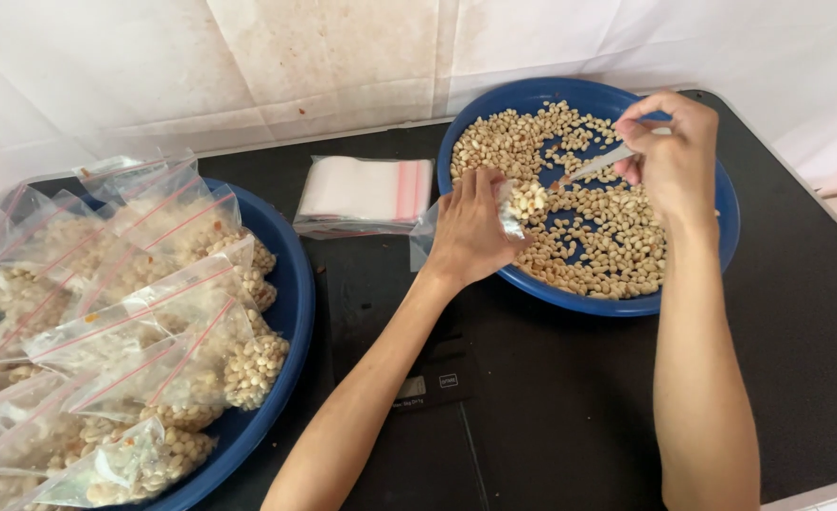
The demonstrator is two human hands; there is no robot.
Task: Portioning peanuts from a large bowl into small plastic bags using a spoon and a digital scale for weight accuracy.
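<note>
Two forearms reach out over my small black scale (428, 386) on the dark table (570, 416). My left hand (470, 227) pinches a small clear bag (511, 208) open at the near rim of the blue tray (579, 301), some peanuts (617, 241) already inside. My right hand (669, 156), farther out, is closed around a pale scoop (600, 163) aimed at the bag's mouth. If my pinch slackens, the mouth could fold and nuts spill. Filled bags (106, 331) heap the left tray (286, 312); empty ones (366, 194) lie beyond.
</note>
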